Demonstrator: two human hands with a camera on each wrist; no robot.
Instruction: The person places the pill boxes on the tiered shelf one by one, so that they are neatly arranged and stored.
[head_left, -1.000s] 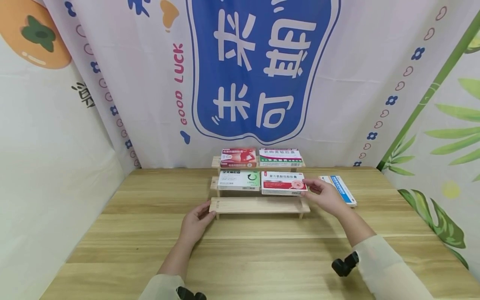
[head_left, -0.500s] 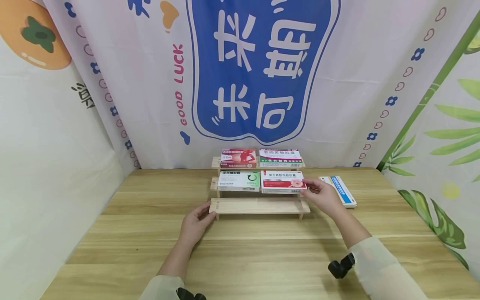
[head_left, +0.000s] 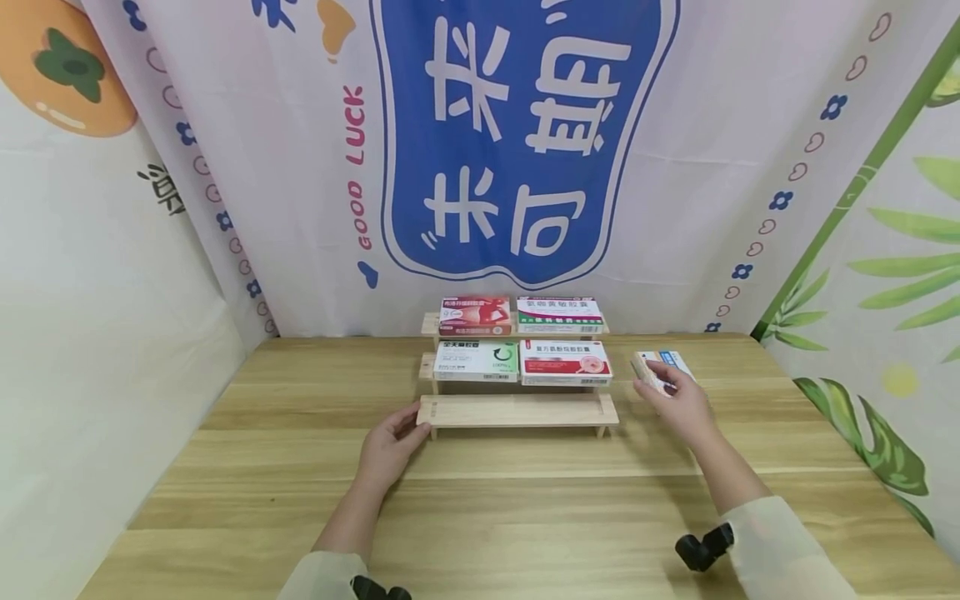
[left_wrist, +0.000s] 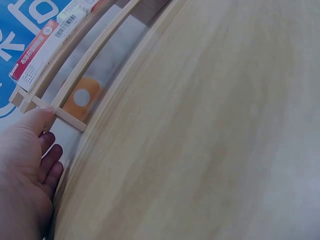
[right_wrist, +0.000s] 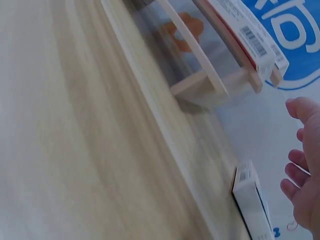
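A three-step wooden rack (head_left: 517, 410) stands on the table, its lowest step bare. My left hand (head_left: 388, 447) holds the left end of that step, with the thumb (left_wrist: 40, 119) against the wood in the left wrist view. On the middle step lie a white-and-green medicine box (head_left: 476, 360) and a white-and-red medicine box (head_left: 566, 362). My right hand (head_left: 684, 406) is over a blue-and-white medicine box (head_left: 672, 358) on the table right of the rack. In the right wrist view its loosely bent fingers are apart from that box.
On the top step sit a red medicine box (head_left: 475, 315) and a white medicine box with a green-and-magenta band (head_left: 560, 313). A printed curtain (head_left: 300, 250) hangs behind the wooden table (head_left: 480, 525), with patterned cloth at both sides.
My right hand has left the right end of the white-and-red box and moved right, over the blue-and-white box. The left hand has stayed at the rack's end.
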